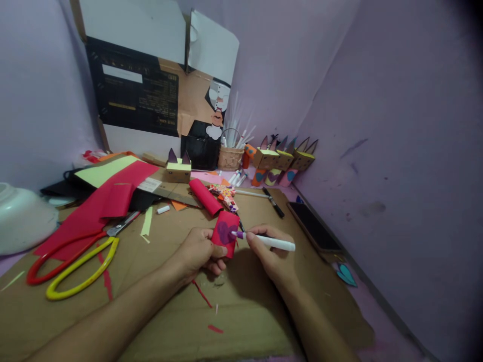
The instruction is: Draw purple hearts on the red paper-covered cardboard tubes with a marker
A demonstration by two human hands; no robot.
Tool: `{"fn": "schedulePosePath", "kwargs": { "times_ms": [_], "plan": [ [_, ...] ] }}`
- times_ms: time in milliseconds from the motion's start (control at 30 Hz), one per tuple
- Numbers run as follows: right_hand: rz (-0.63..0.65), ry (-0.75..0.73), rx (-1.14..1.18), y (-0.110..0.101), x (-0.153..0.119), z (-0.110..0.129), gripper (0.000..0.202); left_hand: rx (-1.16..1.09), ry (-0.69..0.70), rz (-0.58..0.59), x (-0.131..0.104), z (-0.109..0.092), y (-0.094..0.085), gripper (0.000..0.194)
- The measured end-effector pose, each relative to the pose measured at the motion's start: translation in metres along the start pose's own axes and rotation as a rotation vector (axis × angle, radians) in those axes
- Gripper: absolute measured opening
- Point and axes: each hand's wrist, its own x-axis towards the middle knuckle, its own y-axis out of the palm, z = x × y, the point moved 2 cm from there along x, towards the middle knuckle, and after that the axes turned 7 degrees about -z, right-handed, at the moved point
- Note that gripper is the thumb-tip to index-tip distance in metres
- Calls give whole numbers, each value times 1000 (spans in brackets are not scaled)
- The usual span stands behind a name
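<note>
My left hand (202,251) grips a small red paper tube (222,244) by its lower left side, thumb on the front. A purple heart (227,229) is coloured on the tube's face. Between the fingers of my right hand (275,256) is a white marker (277,243), its purple tip touching or very near the heart's right edge. Just behind lies a longer rolled red paper tube (206,196), with a flower-patterned piece (225,194) beside it. A white marker cap (163,209) rests on the cardboard to the left.
Scissors (109,234) with red and yellow handles lie at left near red paper (86,221) and a white bowl (22,221). A phone (315,226) and black pen (273,202) are at right. Eared cardboard figures (267,158) and a basket (230,158) stand behind.
</note>
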Motion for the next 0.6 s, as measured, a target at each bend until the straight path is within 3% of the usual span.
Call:
{"fn": "schedulePosePath", "kwargs": {
  "times_ms": [200, 367, 600],
  "plan": [
    [72, 21, -12, 2, -1, 0, 16, 1, -10, 4, -1, -1, 1, 15],
    [27, 28, 33, 1, 0, 1, 16, -6, -1, 9, -1, -1, 1, 16],
    [82, -3, -10, 3, -1, 0, 16, 0, -9, -2, -1, -1, 1, 12]
  ]
}}
